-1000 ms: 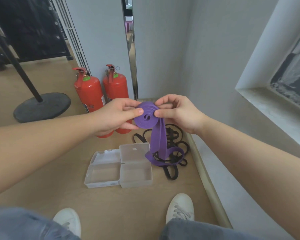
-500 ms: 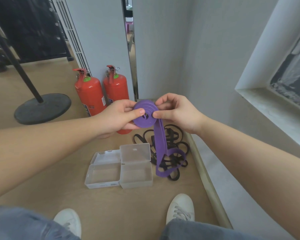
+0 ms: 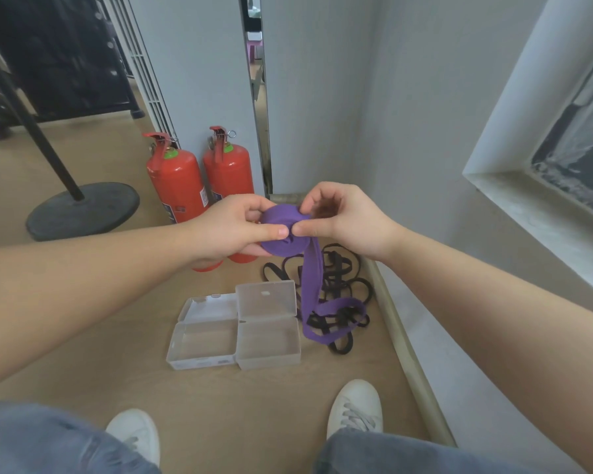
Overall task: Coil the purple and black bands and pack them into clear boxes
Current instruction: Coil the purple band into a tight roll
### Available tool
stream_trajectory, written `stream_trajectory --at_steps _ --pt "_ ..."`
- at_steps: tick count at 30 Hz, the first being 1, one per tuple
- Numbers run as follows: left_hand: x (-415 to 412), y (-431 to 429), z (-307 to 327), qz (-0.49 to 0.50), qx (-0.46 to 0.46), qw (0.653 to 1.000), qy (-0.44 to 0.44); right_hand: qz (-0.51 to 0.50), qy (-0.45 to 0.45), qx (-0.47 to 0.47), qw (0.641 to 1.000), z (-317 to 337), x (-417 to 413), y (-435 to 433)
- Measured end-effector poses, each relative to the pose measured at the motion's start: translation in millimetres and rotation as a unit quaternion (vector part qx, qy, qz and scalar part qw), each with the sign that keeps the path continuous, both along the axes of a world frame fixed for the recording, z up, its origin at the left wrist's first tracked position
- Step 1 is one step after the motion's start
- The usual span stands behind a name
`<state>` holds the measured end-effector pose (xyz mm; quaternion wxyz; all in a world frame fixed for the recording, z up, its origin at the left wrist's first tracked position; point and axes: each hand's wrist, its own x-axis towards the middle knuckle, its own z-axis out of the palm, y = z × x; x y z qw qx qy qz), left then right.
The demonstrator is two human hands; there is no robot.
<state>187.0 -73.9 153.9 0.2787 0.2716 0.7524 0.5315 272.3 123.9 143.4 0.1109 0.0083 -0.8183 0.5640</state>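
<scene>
Above the clear boxes [image 3: 269, 362], both hands pinch the purple band [image 3: 281, 239]. The left hand [image 3: 231, 230] clamps the wound coil flat between thumb and fingers, probably so it cannot spring loose, and the right hand [image 3: 344, 222] nips its rim to guide the next wrap. The unwound tail hangs just right of the boxes onto the black bands [image 3: 343, 285] heaped there (a likely snag). Both boxes lie with lids open. The skirting [image 3: 403, 340] hems in the heap, while the floor [image 3: 100, 330] left of the boxes offers room.
</scene>
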Motion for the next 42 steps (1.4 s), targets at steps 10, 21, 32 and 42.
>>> stream_trajectory --at_steps 10,21,32,42 --pt "0.8 -1.2 5.8 -0.003 0.009 0.999 -0.039 0.027 -0.015 -0.05 0.998 3.6 2.1 6.9" --pt "-4.3 -0.8 5.7 0.009 0.0 0.999 -0.034 -0.008 0.005 -0.028 1.0 -1.2 0.4 1.6" --pt "-7.5 -2.4 4.9 -0.02 -0.074 0.992 0.096 0.03 -0.034 0.016 0.999 -1.4 -0.1 1.4" --pt "-15.9 -7.8 10.7 -0.084 -0.177 0.958 0.21 0.035 -0.026 0.104 0.994 -2.1 -1.5 -11.5"
